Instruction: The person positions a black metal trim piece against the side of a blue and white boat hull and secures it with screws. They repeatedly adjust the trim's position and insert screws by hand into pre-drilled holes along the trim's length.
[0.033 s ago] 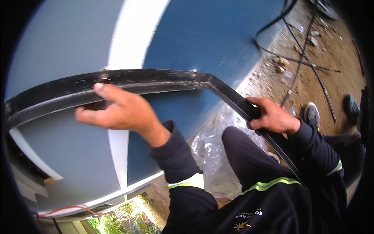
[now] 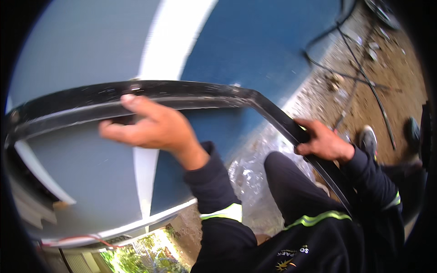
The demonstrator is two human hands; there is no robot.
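I note a blue and grey wall (image 2: 255,50) with a white stripe (image 2: 175,41); bare dirt ground (image 2: 364,104) strewn with black cables (image 2: 359,75), daylight.

Blue-grey panel (image 2: 255,50) blocks beyond the black frame (image 2: 191,91); open ground (image 2: 364,104) lies rightward.

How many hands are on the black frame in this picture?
2. The left hand rests on the top bar of the black frame; the right hand grips its slanted side bar. No other hands show.

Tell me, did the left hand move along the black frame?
No. The left hand sits at the same spot on the black frame, beside the white stripe.
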